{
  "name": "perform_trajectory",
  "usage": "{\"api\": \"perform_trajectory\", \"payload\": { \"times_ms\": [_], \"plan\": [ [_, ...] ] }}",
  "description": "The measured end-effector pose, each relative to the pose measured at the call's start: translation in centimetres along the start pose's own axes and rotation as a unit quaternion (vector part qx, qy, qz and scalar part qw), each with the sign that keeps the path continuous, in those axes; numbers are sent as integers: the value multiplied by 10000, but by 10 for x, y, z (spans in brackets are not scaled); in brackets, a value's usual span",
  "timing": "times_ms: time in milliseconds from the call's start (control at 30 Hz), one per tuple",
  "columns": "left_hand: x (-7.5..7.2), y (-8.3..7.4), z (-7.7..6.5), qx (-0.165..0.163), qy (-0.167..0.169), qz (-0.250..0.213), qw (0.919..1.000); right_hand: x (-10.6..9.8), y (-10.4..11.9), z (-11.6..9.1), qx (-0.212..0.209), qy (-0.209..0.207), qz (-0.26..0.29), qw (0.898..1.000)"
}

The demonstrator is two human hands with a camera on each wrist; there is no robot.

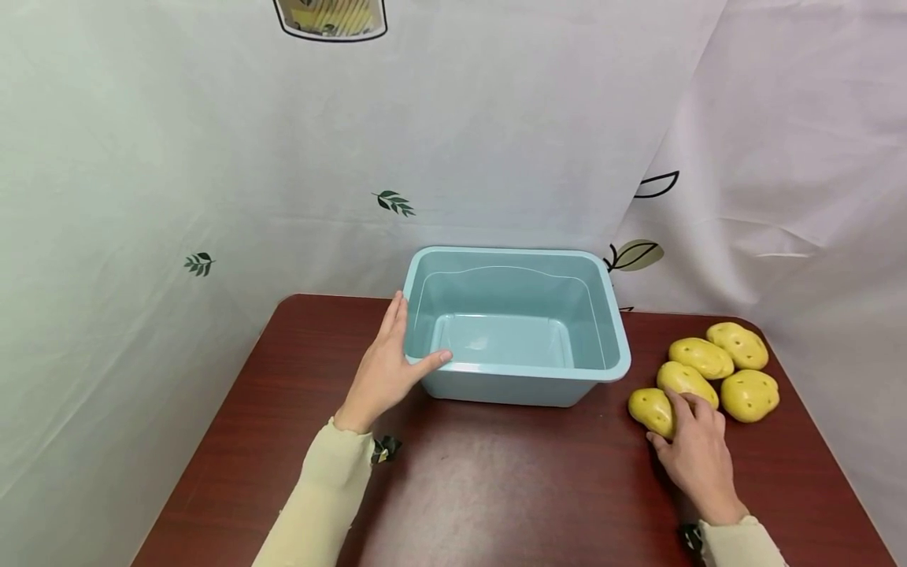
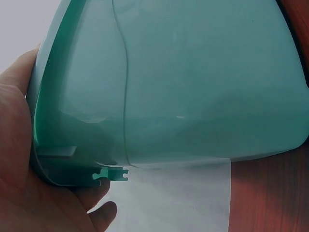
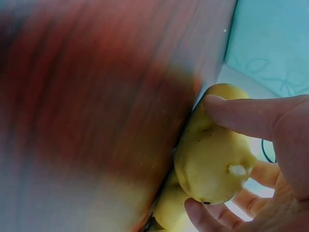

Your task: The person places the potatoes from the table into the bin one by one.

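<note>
My right hand pinches the nearest yellow potato between thumb and fingers, low over the table. In the right wrist view, the thumb lies on one side of this potato and the fingers curve round the other. Several more yellow potatoes lie grouped just beyond that hand. My left hand rests against the near left corner of a light blue plastic basin, its fingers straight along the left side and its thumb over the front rim. Inside, the basin holds nothing.
The basin stands at the back middle of a dark red wooden table. A pale cloth with leaf prints hangs behind the table and at both sides. The potatoes lie near the right table edge.
</note>
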State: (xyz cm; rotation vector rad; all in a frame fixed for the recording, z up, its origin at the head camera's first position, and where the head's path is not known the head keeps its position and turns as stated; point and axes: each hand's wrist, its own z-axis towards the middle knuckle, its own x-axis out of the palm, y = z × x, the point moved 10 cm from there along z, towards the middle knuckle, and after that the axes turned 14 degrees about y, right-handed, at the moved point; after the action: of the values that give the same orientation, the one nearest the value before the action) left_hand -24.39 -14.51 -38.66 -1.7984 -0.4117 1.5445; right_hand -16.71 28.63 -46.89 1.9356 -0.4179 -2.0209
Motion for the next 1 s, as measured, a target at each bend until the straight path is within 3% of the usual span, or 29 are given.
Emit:
{"api": "perform_trajectory", "payload": {
  "times_ms": [367, 1000],
  "plan": [
    [1, 0, 0, 44, -37, -110, 9999, -2, -1, -3, 7, -25, 92, 10000],
    [1, 2, 0, 58, -24, -256, 9997, -21, 15, -3, -253, -487, 216, 9983]
  ]
}}
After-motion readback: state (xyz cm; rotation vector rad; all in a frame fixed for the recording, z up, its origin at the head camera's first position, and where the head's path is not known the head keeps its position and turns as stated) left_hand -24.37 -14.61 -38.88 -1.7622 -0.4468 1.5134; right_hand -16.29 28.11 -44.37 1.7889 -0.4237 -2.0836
